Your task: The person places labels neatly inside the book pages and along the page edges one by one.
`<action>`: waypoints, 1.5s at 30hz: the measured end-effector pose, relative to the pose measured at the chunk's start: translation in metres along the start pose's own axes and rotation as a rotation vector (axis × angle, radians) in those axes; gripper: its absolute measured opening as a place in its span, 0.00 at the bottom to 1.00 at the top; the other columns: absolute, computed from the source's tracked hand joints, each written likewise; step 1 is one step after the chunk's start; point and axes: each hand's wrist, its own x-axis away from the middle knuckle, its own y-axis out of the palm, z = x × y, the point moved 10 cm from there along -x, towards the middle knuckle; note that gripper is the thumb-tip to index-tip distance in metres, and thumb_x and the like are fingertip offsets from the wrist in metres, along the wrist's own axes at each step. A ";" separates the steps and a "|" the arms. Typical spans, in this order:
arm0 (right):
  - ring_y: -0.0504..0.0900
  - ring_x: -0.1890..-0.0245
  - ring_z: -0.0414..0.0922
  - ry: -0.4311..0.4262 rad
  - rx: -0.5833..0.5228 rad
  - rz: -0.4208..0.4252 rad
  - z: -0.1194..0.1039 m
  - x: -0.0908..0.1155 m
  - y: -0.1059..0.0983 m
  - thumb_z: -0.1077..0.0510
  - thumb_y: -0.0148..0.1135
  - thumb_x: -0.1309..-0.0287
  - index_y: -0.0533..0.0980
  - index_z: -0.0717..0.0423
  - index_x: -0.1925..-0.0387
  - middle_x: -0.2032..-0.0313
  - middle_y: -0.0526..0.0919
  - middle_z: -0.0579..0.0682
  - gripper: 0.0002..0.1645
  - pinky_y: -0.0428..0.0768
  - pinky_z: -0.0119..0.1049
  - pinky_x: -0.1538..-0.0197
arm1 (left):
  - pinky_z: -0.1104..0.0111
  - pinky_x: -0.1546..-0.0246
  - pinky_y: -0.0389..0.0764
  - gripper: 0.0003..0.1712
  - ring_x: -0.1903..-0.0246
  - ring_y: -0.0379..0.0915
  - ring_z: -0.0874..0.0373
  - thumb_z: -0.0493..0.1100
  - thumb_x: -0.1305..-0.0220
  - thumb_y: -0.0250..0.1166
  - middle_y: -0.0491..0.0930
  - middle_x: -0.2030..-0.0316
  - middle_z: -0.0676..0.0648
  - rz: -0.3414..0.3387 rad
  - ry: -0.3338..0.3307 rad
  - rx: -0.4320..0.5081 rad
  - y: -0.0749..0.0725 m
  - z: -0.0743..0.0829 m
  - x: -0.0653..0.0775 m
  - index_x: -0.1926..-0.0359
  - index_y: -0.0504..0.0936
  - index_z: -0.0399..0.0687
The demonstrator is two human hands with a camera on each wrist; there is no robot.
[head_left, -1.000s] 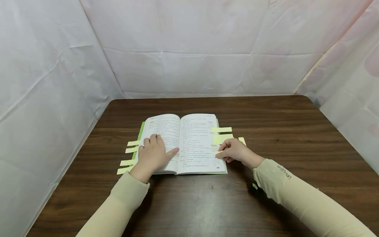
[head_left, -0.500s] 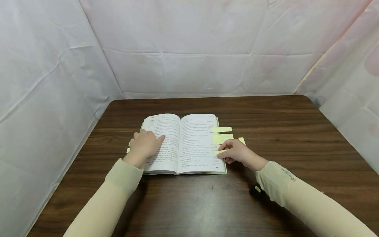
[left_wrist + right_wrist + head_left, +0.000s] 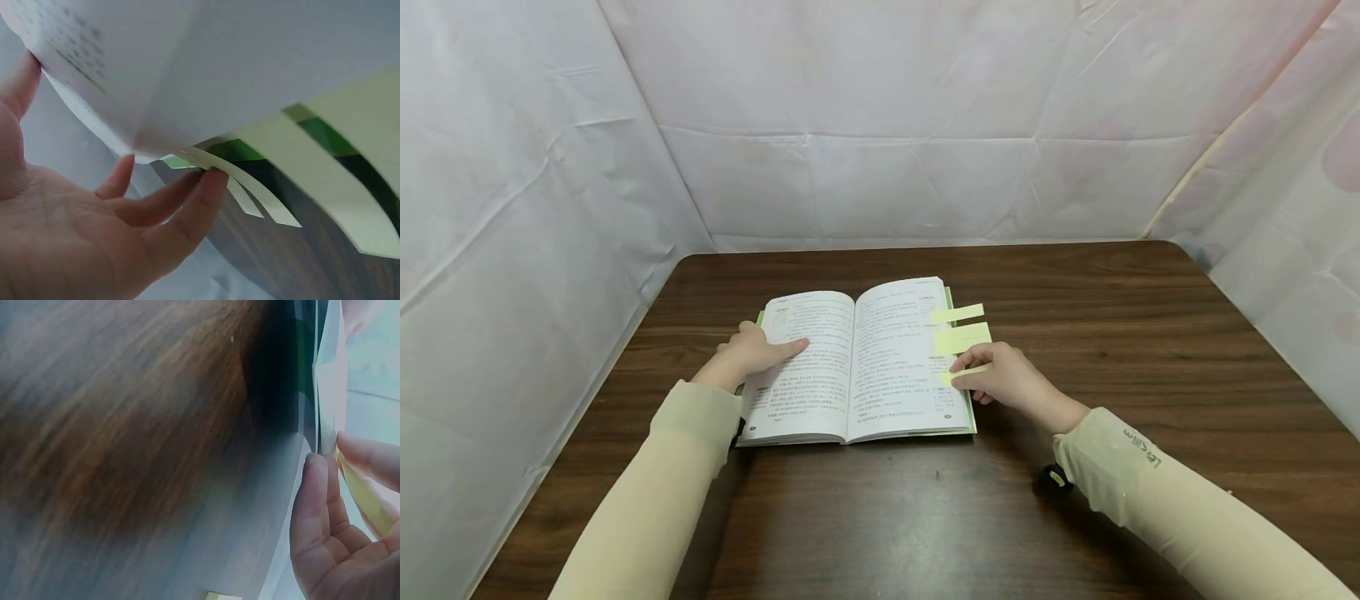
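Observation:
An open book with printed pages and a green cover lies on the table in the head view. My left hand grips its left edge, thumb on the page. The left wrist view shows the fingers under that edge, beside pale yellow sticky tabs. At the right edge my right hand pinches the page block between thumb and fingertips. A yellow tab runs beside its thumb in the right wrist view. Farther up, two more tabs, one narrow and one wide, stick out past the pages.
A dark wood-grain table carries the book. Pale sheeting hangs behind it and along both sides. A small black wrist device shows under the right sleeve. A yellow scrap appears at the right wrist view's bottom edge.
My left hand has slid left from the middle of the left page to its outer edge. The right-hand pages have lifted a little, with my right hand still pinching their edge.

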 end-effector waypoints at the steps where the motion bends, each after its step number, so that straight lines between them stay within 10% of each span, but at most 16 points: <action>1: 0.79 0.74 0.43 0.001 0.002 -0.004 0.000 0.000 0.000 0.58 0.69 0.43 0.83 0.57 0.59 0.62 0.85 0.51 0.11 0.81 0.36 0.67 | 0.38 0.36 0.62 0.71 0.34 0.52 0.25 0.76 0.42 0.58 0.58 0.35 0.20 -0.003 -0.004 0.011 -0.001 -0.001 0.000 0.29 0.36 0.20; 7: 0.80 0.75 0.44 -0.002 -0.007 -0.016 0.005 -0.002 0.003 0.59 0.69 0.43 0.83 0.59 0.58 0.61 0.85 0.51 0.12 0.82 0.37 0.67 | 0.52 0.41 0.73 0.74 0.44 0.67 0.39 0.74 0.44 0.63 0.61 0.38 0.23 -0.026 -0.010 0.110 -0.002 -0.002 -0.002 0.29 0.35 0.20; 13: 0.79 0.75 0.44 -0.006 -0.030 -0.026 0.009 -0.004 0.006 0.59 0.69 0.43 0.83 0.60 0.57 0.65 0.84 0.51 0.12 0.82 0.37 0.67 | 0.67 0.61 0.78 0.57 0.61 0.75 0.55 0.71 0.49 0.69 0.71 0.52 0.38 -0.049 -0.025 0.260 0.001 -0.008 -0.009 0.38 0.62 0.29; 29: 0.80 0.75 0.44 0.010 -0.074 -0.021 0.018 -0.006 0.010 0.61 0.68 0.43 0.82 0.61 0.58 0.67 0.82 0.50 0.12 0.81 0.37 0.69 | 0.67 0.52 0.75 0.41 0.61 0.75 0.60 0.67 0.49 0.73 0.80 0.63 0.49 -0.151 -0.030 0.370 0.007 -0.028 -0.015 0.50 0.74 0.37; 35: 0.80 0.75 0.44 0.009 -0.079 -0.018 0.019 -0.005 0.010 0.61 0.68 0.43 0.82 0.61 0.58 0.65 0.82 0.52 0.12 0.81 0.37 0.69 | 0.67 0.59 0.76 0.43 0.65 0.78 0.57 0.73 0.49 0.68 0.81 0.66 0.47 -0.135 0.004 0.222 -0.003 -0.024 -0.009 0.53 0.75 0.38; 45: 0.81 0.73 0.46 0.012 -0.074 -0.002 0.015 -0.002 0.001 0.58 0.69 0.43 0.82 0.60 0.57 0.64 0.83 0.53 0.13 0.82 0.38 0.67 | 0.32 0.42 0.57 0.72 0.40 0.53 0.21 0.87 0.58 0.58 0.63 0.40 0.22 0.052 0.017 -0.164 -0.036 -0.004 0.002 0.34 0.62 0.28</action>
